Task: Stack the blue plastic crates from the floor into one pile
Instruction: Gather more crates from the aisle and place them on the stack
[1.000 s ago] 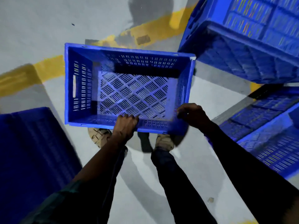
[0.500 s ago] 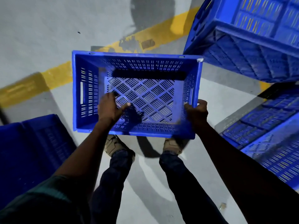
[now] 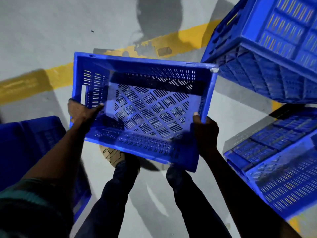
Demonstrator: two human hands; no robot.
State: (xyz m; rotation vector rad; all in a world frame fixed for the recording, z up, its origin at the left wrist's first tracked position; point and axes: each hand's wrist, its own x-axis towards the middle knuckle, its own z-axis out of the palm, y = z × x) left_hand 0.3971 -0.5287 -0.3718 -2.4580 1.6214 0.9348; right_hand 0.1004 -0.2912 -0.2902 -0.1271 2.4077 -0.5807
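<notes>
Your left hand [image 3: 80, 111] grips the left wall of the blue crate [image 3: 142, 107], thumb inside; your right hand [image 3: 205, 127] clamps its right wall. The crate hangs tilted between them above your shoes.

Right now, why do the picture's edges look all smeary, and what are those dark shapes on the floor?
Head view: motion blur smears the crates at the right and the left one; the held crate between the left hand and right hand stays sharper. Dim light casts shadows on the floor across the yellow line.
</notes>
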